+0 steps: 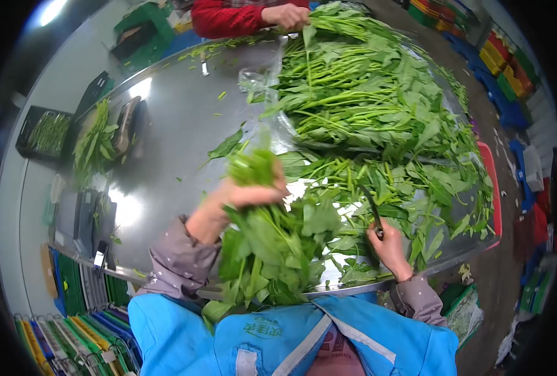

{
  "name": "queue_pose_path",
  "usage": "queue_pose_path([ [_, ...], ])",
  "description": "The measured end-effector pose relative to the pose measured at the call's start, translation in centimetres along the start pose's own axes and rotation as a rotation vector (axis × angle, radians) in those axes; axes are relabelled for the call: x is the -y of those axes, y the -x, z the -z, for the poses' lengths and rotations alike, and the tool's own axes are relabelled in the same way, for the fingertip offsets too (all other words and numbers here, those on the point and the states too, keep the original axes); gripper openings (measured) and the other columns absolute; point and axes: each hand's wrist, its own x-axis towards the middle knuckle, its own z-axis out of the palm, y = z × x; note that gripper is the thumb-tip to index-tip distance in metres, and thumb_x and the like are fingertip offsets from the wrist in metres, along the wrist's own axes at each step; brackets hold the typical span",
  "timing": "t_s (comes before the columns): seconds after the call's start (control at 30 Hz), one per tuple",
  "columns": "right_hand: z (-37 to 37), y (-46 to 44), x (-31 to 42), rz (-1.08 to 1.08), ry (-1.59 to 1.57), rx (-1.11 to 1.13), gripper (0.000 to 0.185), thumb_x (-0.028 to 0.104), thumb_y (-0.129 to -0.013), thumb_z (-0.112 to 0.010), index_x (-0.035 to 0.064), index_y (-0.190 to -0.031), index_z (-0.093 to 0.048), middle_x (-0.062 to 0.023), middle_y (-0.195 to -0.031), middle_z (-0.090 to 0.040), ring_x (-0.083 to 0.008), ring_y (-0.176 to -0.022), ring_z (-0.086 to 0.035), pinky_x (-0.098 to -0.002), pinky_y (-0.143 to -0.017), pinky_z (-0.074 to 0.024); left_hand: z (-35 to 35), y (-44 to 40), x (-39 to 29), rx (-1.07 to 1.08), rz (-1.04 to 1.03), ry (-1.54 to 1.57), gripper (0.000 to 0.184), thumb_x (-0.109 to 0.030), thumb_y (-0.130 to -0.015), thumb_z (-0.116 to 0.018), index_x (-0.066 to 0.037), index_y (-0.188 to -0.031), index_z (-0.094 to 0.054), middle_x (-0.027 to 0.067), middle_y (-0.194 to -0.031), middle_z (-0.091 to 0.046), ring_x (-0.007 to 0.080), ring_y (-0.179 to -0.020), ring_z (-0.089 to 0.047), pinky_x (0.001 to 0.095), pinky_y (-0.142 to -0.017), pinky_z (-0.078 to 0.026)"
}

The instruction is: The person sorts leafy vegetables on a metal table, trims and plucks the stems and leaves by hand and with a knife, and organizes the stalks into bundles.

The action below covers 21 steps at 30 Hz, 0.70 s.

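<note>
My left hand [253,193] is wrapped round a thick bunch of leafy green vegetables [266,250], its cut stems upward and its leaves hanging toward my blue apron. The stem ends are smeared by motion. In my right hand [390,245] is a knife [373,210] with a dark, slightly curved blade pointing away from me, over loose greens [410,188] on the table. Farther off lies a big heap of long-stemmed greens [360,94], partly on clear plastic wrap [259,81].
Across the metal table [172,125], a person in a red sleeve [225,17] has a hand at the heap's far edge. A bunch of greens [95,144] lies by a scale [78,210] on the left. A red tray [490,188] stands at the right edge.
</note>
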Motion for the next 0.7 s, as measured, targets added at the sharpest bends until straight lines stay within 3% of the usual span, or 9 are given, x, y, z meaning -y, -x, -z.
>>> queue_pose_path([
  [0.07, -0.8, 0.1, -0.2, 0.013, -0.149, -0.034, 0.009, 0.007, -0.074, -0.059, 0.0018, -0.08, -0.054, -0.0086, -0.061, -0.055, -0.0157, -0.054, -0.055, -0.0281, -0.051, -0.0414, 2.7, 1.4, 0.2, -0.013, -0.451, 0.517, 0.03, -0.015, -0.072, -0.061, -0.007, -0.098, -0.049, 0.0001, -0.078, -0.05, 0.0151, -0.077, -0.052, 0.0385, -0.085, -0.042],
  [0.17, -1.6, -0.2, 0.2, -0.07, -0.234, 0.051, 0.006, 0.007, -0.075, -0.058, 0.0027, -0.076, -0.054, 0.0024, -0.056, -0.042, -0.0055, -0.051, -0.035, -0.0218, -0.046, -0.0288, 6.0, 4.7, -1.1, -0.248, -0.586, 0.811, 0.023, -0.012, -0.078, -0.056, -0.01, -0.099, -0.048, -0.0017, -0.078, -0.048, 0.0148, -0.082, -0.051, 0.0411, -0.094, -0.037],
  [0.4, -5.0, 0.4, 2.9, -0.07, -0.381, 0.369, 0.008, 0.008, -0.075, -0.06, 0.0028, -0.08, -0.056, 0.0029, -0.061, -0.047, -0.0045, -0.055, -0.041, -0.0208, -0.049, -0.034, 11.0, 10.5, -0.3, -0.542, -0.873, 0.924, 0.016, -0.011, -0.078, -0.058, -0.011, -0.092, -0.05, -0.002, -0.077, -0.052, 0.0135, -0.079, -0.051, 0.0379, -0.095, -0.033],
  [0.5, -6.9, 1.4, 5.3, -0.034, -0.428, 0.689, 0.02, 0.011, -0.076, -0.061, 0.0026, -0.092, -0.053, 0.0003, -0.066, -0.052, -0.0061, -0.06, -0.048, -0.0213, -0.053, -0.0403, 13.3, 13.3, -1.0, -0.915, -0.775, 0.688, 0.008, -0.013, -0.079, -0.057, -0.01, -0.085, -0.053, 0.0013, -0.076, -0.055, 0.0166, -0.079, -0.053, 0.0392, -0.092, -0.036],
  [0.57, -7.9, 1.8, 7.0, -0.183, -0.398, 1.013, 0.028, 0.014, -0.076, -0.063, 0.0034, -0.099, -0.05, -0.0016, -0.07, -0.054, -0.007, -0.059, -0.049, -0.0215, -0.053, -0.041, 15.3, 15.4, -3.6, -0.946, -0.713, 0.288, 0.007, -0.013, -0.08, -0.056, -0.008, -0.084, -0.052, 0.0067, -0.075, -0.055, 0.0215, -0.079, -0.055, 0.0398, -0.084, -0.043],
  [0.6, -9.5, 2.4, 6.2, -0.032, -0.45, 1.108, 0.03, 0.017, -0.077, -0.063, 0.0031, -0.1, -0.05, -0.0032, -0.072, -0.054, -0.0084, -0.062, -0.05, -0.0224, -0.055, -0.0416, 16.6, 16.6, -5.1, -1.061, -0.67, 0.215, 0.004, -0.008, -0.081, -0.052, -0.004, -0.081, -0.05, 0.0082, -0.078, -0.054, 0.0214, -0.08, -0.053, 0.0385, -0.081, -0.044],
  [0.63, -10.9, 2.7, 6.1, 0.172, -0.48, 1.13, 0.033, 0.024, -0.078, -0.062, 0.0035, -0.101, -0.05, -0.0076, -0.075, -0.055, -0.0132, -0.067, -0.052, -0.0266, -0.06, -0.043, 16.9, 16.5, -7.0, -1.141, -0.739, -0.071, 0.006, -0.005, -0.08, -0.054, -0.004, -0.084, -0.05, 0.0065, -0.079, -0.054, 0.0192, -0.078, -0.054, 0.0342, -0.074, -0.047],
  [0.67, -11.0, 2.3, 7.3, 0.222, -0.358, 1.271, 0.038, 0.033, -0.079, -0.06, 0.0043, -0.102, -0.05, -0.0124, -0.079, -0.056, -0.0195, -0.073, -0.055, -0.0315, -0.065, -0.0433, 17.0, 16.6, -8.3, -1.282, -0.652, -0.324, 0.013, -0.005, -0.08, -0.057, -0.004, -0.091, -0.05, 0.005, -0.081, -0.055, 0.0153, -0.077, -0.055, 0.03, -0.072, -0.047],
  [0.7, -12.2, 2.2, 6.9, 0.235, -0.356, 1.375, 0.037, 0.031, -0.08, -0.057, 0.0042, -0.105, -0.048, -0.0116, -0.084, -0.055, -0.0189, -0.076, -0.053, -0.031, -0.066, -0.0422, 17.1, 16.0, -9.3, -1.37, -0.563, -0.675, 0.017, -0.004, -0.079, -0.058, -0.004, -0.095, -0.05, 0.0046, -0.083, -0.055, 0.014, -0.077, -0.055, 0.0286, -0.072, -0.047],
])
